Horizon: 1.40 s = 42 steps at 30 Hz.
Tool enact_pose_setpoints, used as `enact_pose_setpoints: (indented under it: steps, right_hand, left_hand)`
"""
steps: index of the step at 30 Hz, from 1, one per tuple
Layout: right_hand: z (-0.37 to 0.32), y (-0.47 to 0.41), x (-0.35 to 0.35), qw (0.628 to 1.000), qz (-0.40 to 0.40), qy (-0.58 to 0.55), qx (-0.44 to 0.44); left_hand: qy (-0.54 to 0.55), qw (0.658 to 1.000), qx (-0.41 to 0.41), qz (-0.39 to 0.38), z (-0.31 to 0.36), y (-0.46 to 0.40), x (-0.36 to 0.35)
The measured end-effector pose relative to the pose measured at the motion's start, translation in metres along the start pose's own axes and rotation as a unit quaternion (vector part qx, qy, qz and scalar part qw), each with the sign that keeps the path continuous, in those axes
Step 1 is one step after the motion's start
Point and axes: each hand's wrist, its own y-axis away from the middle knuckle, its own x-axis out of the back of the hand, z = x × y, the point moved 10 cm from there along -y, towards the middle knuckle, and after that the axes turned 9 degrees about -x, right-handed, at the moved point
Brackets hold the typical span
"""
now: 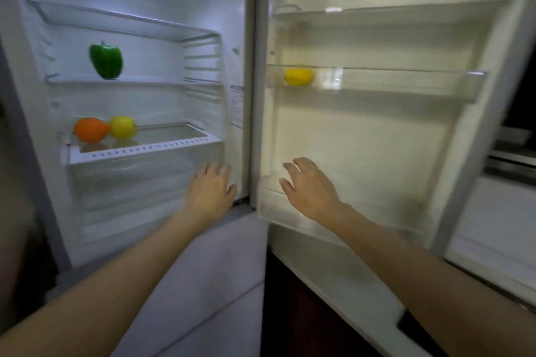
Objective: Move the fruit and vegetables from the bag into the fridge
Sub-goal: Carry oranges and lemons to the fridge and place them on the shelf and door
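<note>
The fridge stands open in front of me. A green pepper (106, 61) stands on the middle glass shelf (162, 82). An orange (90, 129) and a yellow fruit (123, 126) lie side by side on the shelf above the clear drawer (139, 180). Another yellow fruit (298, 76) rests in the door's middle bin (406, 85). My left hand (210, 190) is empty, fingers apart, at the drawer's right end near the cabinet edge. My right hand (311, 187) is empty and spread in front of the door's lower bin. The bag is out of view.
The open fridge door (377, 139) fills the right half, with upper door racks (391, 6) holding nothing visible. The top shelf (116, 19) is bare. Below is the closed lower compartment front (208, 284). A counter and dark appliance (513, 159) lie at far right.
</note>
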Motion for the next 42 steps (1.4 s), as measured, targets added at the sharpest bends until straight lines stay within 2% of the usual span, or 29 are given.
enact_pose_setpoints:
  steps: [9,16,21,33,42]
  right_hand:
    - [0.160,0.192,0.094,0.980,-0.010,0.069,-0.189]
    - [0.261,0.331,0.183,0.938,-0.006,0.138,-0.317]
    - [0.331,0.417,0.229,0.898,0.006,0.152,-0.413]
    - [0.489,0.614,0.321,0.760,0.031,0.217,-0.612]
    - [0.517,0.776,0.343,0.635,0.040,0.227,-0.737]
  left_hand:
    - [0.101,0.980,-0.169,-0.037,0.241,0.055,-0.019]
    - [0.174,0.937,-0.294,-0.079,0.420,0.107,-0.026]
    - [0.205,0.897,-0.384,-0.073,0.538,0.129,-0.018]
    - [0.293,0.774,-0.554,-0.087,0.819,0.186,-0.027]
    - [0.325,0.654,-0.668,-0.146,0.973,0.294,-0.050]
